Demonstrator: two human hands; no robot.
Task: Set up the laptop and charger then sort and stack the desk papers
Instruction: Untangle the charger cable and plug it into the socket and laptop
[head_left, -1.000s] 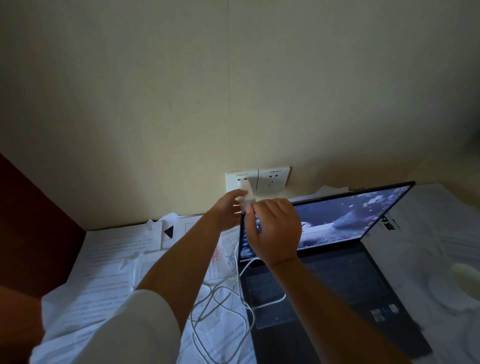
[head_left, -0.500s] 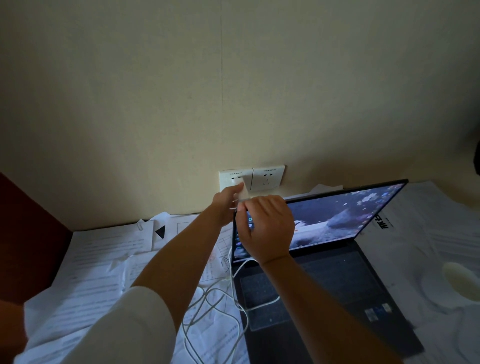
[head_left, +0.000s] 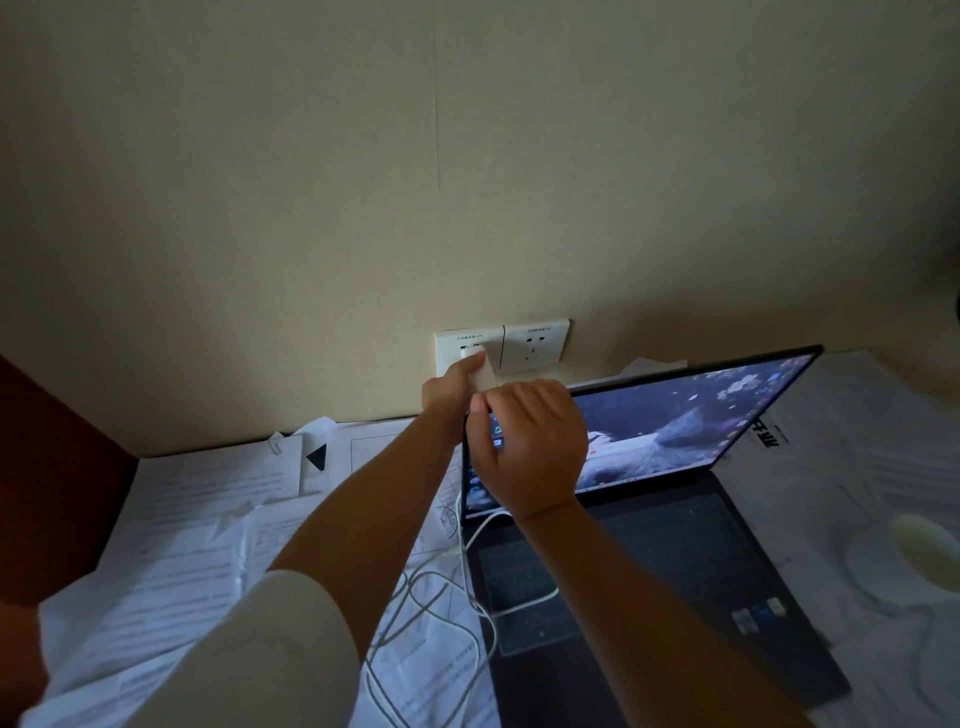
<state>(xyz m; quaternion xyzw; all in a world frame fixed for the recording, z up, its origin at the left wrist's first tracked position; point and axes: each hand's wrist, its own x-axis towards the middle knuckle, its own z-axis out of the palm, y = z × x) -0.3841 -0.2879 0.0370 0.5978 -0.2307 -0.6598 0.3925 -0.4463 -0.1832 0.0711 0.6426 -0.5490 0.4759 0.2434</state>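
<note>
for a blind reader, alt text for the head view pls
Left hand presses a white charger to the left wall socket; right hand holds its cable before an open laptop among scattered papers.

Bold black characters on the large sheet (head_left: 769, 441) beside the laptop (head_left: 675, 561) stay unreadable.
</note>
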